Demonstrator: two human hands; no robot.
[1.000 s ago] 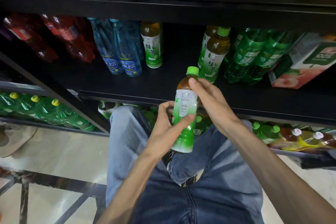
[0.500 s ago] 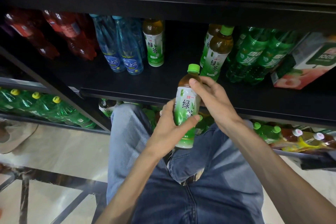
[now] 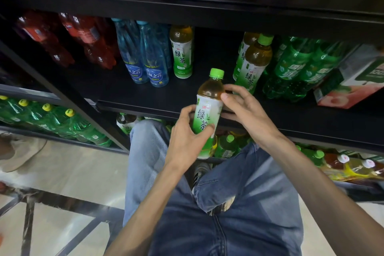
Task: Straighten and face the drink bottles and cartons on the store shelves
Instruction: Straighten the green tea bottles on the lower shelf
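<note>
Holding one tea bottle (image 3: 207, 110), label facing near: left hand (image 3: 187, 131) wrapped round it, right hand (image 3: 243, 108) pinching its shoulder. Next, probably: stand it in the shelf (image 3: 166, 97) gap.

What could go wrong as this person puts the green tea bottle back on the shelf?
The held bottle is off the shelf, gripped only by fingertips of the left hand and right hand, so it might slip. Going into the gap, it could knock the tea bottle standing close on the right, which already seems to lean.
</note>
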